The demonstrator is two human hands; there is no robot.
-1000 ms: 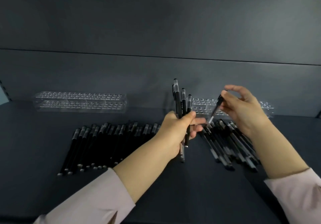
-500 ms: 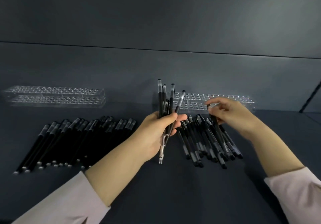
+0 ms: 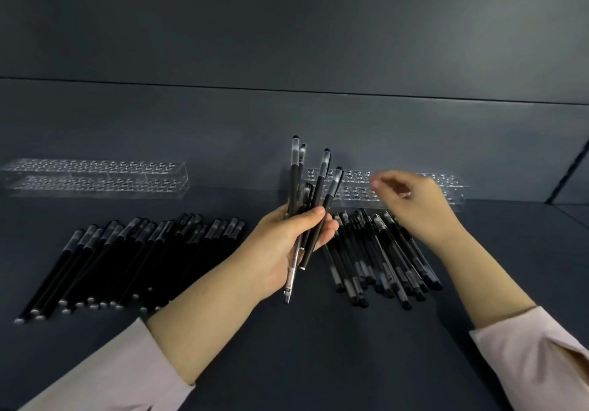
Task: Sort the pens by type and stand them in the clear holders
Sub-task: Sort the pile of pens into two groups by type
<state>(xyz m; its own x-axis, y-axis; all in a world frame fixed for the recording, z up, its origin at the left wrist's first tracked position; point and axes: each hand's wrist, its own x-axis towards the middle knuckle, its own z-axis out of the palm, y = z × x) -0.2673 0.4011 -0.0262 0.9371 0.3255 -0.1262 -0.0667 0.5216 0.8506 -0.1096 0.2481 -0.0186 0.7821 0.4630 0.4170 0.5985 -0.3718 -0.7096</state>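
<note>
Before right holder (image 3: pixel 353 192): left hand (image 3: pixel 283 245) clamps pen bundle (image 3: pixel 319 187) upright.
Right hand (image 3: pixel 414 210): blurred, fingers loosely apart, nearer that holder.

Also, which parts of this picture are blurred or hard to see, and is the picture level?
In the head view the right hand is smeared by motion, so its grip cannot be read; the left hand and the pens it grips are fairly sharp; the light is dim, so the left pile of pens merges into the dark table; the wall seam runs straight but tilted.
</note>
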